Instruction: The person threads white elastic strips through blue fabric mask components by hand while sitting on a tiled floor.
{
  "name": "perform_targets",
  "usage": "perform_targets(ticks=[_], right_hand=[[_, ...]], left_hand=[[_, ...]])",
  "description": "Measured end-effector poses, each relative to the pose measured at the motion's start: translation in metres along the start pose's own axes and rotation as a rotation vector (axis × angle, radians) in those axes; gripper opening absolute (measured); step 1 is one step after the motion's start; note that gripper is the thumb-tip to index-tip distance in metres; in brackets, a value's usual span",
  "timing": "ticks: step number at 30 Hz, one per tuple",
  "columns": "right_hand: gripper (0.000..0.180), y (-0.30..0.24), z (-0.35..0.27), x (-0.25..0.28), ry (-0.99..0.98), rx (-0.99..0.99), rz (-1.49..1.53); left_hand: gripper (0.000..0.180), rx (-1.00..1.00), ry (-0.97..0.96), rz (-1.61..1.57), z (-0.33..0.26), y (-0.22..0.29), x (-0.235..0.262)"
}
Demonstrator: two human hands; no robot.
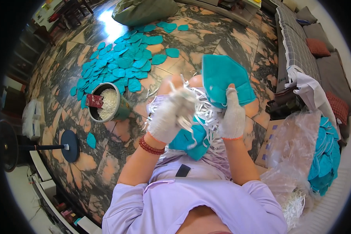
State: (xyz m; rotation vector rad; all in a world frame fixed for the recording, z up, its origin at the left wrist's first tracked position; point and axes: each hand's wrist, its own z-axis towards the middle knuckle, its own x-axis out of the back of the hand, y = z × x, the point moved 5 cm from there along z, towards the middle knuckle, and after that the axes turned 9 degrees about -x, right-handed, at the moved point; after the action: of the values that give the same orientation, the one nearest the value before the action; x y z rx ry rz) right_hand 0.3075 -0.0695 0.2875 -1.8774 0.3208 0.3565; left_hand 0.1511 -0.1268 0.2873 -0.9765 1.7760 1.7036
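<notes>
A teal folded face mask (224,78) is pinched in my right hand (233,119), the thumb lying over its lower edge. My left hand (169,119), in a white knit glove like the right, is closed and partly smeared by motion. Thin white straps trail from its fingers beside the mask. Across my lap lies a tangle of loose white straps (209,102). Under and between my hands, more teal masks (199,147) rest on the lap, partly covered by straps.
Ahead to the left, many teal masks (124,64) are heaped on the marble floor. Beside them stands a bucket (123,113) of white pieces with a dark red object (94,101). At right are a clear plastic bag (286,148), more masks (324,156) and a sofa (306,43).
</notes>
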Motion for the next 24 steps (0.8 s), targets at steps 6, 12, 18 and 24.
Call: perform_targets(ticks=[6,12,18,24], right_hand=[[0.021,0.026,-0.018,-0.004,-0.046,-0.146,0.158],[0.021,0.027,-0.013,-0.015,0.004,-0.212,0.094],[0.018,0.016,0.042,0.014,-0.045,-0.109,0.022],[0.028,-0.038,0.038,-0.005,0.011,0.033,0.206]], left_hand=[[0.030,-0.513,0.009,0.405,0.007,0.045,-0.011],[0.033,-0.520,-0.221,0.175,0.001,0.016,-0.019],[0.012,-0.224,-0.432,0.581,-0.044,-0.044,-0.049],[0.030,-0.072,-0.079,0.755,-0.032,-0.008,-0.032]])
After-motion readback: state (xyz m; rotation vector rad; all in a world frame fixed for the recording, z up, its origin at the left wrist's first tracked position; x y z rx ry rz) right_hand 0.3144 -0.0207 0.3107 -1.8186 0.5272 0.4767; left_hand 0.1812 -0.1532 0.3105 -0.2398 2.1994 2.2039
